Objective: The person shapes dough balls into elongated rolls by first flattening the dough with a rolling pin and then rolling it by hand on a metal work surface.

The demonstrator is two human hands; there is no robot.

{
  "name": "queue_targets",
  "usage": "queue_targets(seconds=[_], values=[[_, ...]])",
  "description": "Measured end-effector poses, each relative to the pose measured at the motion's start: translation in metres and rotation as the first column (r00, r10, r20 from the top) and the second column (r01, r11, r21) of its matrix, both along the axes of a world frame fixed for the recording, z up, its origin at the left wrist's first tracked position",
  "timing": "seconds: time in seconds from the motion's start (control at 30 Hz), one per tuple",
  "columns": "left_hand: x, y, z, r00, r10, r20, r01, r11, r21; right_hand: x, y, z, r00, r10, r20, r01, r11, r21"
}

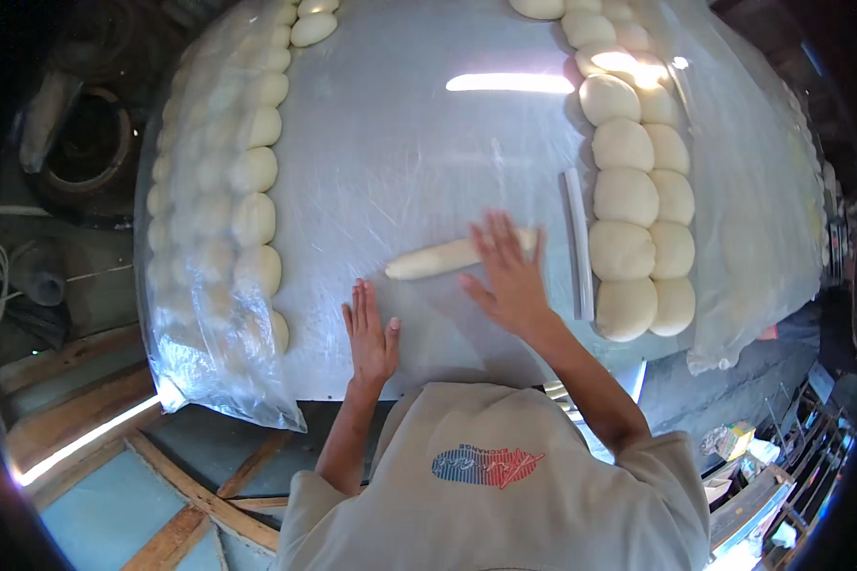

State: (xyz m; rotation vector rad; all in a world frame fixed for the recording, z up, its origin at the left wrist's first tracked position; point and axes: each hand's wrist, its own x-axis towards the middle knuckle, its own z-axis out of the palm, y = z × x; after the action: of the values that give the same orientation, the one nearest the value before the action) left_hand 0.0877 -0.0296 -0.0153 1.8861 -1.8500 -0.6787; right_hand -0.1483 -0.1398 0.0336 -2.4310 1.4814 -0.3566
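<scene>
On the shiny metal table (400, 143) lies a long pale roll of dough (435, 260), slanting up toward the right. My right hand (511, 271) presses on its right part with the fingers spread, hiding some of it. Flat on the metal, left of the roll's tapered left end and a little nearer me, rests my left hand (371, 333). Its fingers are stretched out and hold nothing. Just right of my right hand is a thin grey bar (577, 246), lying lengthwise along the dough balls (624, 197).
More rounded dough pieces (255, 219) line the left side, partly under a clear plastic sheet (224, 352). Another plastic sheet (747, 219) covers the table's right side. A tyre (86, 143) lies off to the left. Wooden beams (200, 495) are at lower left, a cluttered shelf (752, 504) at lower right.
</scene>
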Motion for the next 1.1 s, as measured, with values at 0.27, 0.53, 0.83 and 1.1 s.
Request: queue_targets(seconds=[0.27,0.53,0.83,1.1], values=[[-0.003,0.018,-0.018,0.977,0.156,0.144,-0.135,0.980,-0.143,0.127,-0.003,-0.051,0.937,0.322,-0.138,-0.339,0.933,-0.124],[0.000,0.018,-0.032,0.977,0.011,0.215,0.020,0.990,-0.138,0.109,-0.002,-0.014,0.989,0.066,-0.135,-0.067,0.998,-0.004],[-0.021,-0.016,-0.007,0.900,-0.430,0.071,0.436,0.896,-0.090,-0.044,0.095,0.140,0.752,-0.332,0.570,0.420,0.907,-0.025],[-0.118,-0.037,-0.012,0.745,-0.643,0.177,0.662,0.745,-0.084,-0.168,0.225,0.155,0.523,-0.624,0.581,0.661,0.727,0.185]])
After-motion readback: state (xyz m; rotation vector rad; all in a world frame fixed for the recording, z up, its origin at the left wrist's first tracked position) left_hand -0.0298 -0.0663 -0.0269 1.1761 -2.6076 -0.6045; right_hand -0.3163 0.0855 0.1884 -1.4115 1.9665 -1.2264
